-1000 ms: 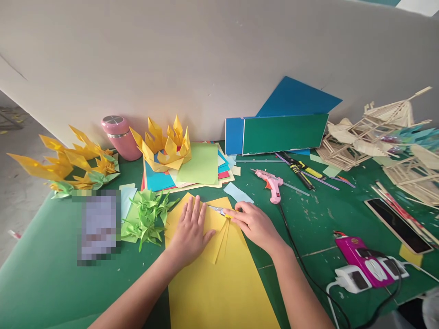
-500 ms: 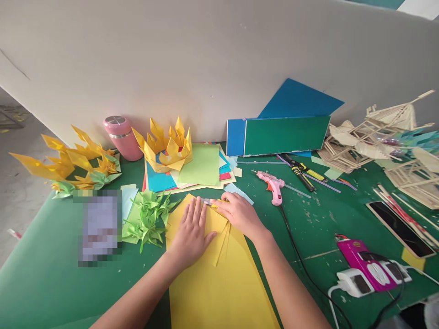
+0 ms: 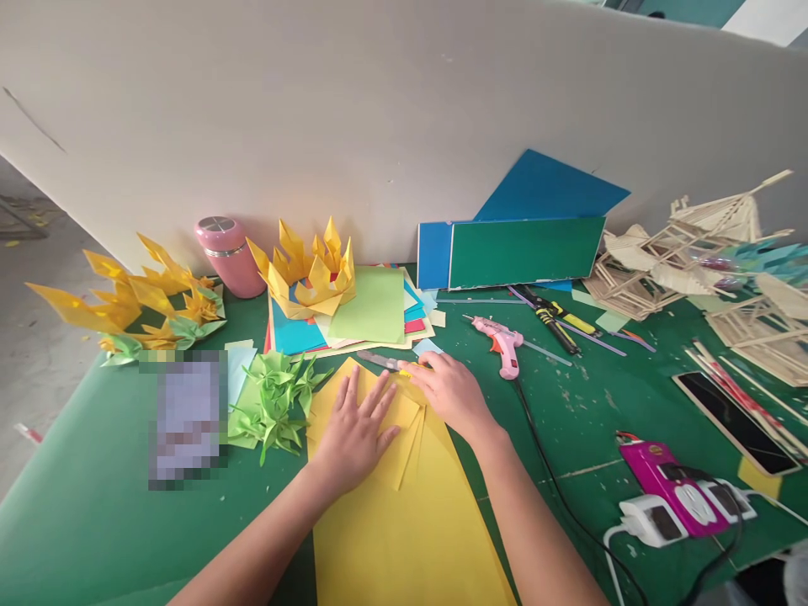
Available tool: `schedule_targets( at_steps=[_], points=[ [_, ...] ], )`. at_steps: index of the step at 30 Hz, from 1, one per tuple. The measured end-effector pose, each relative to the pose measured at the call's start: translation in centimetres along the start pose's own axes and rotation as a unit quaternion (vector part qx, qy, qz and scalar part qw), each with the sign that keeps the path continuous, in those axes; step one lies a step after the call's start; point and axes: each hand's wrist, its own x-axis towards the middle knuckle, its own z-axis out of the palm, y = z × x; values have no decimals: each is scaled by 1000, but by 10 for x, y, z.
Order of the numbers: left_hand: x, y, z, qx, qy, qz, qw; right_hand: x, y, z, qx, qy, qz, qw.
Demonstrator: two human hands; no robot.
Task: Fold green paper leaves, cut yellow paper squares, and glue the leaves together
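Observation:
My left hand [image 3: 354, 433] lies flat with spread fingers on folded yellow paper [image 3: 404, 412], which rests on a large yellow sheet [image 3: 410, 539]. My right hand [image 3: 455, 394] is closed around the yellow handle of a knife [image 3: 382, 362]. Its grey blade points left along the top edge of the folded paper, just beyond my left fingertips; whether it touches the paper I cannot tell. Several folded green paper flowers [image 3: 278, 404] sit close to the left of the yellow paper.
A yellow paper crown [image 3: 309, 286] sits on stacked coloured paper [image 3: 372, 307]; another [image 3: 126, 299] is at left beside a pink flask [image 3: 231, 257]. Rightward are a pink glue gun [image 3: 502, 345], pliers [image 3: 549, 320], a magenta power strip [image 3: 678, 492], a phone [image 3: 736, 421] and stick models [image 3: 675, 252].
The fingers of my left hand have spread wider. My right hand has shifted slightly right with the knife, and more of the blade shows.

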Motion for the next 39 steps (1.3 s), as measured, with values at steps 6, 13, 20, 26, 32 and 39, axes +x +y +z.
schedule_targets(
  at_steps=[6, 13, 20, 26, 32, 39],
  points=[
    [3, 1, -8, -35, -11, 3, 999, -34, 19, 4, -23, 62, 47, 997],
    [8, 3, -21, -64, -18, -14, 998, -52, 14, 10, -23, 129, 112, 985],
    [9, 5, -31, -84, -8, -12, 996, -78, -21, 25, 81, 119, 111, 983],
    [11, 8, -37, -129, -8, -1, 992, -84, -34, 29, 201, 120, 121, 965],
    [8, 9, -38, -171, -4, 21, 985, -73, -35, 26, 395, 174, 203, 879],
    [9, 13, -47, -155, -23, 35, 987, -67, -21, 18, 475, 122, 294, 820]
  ],
)
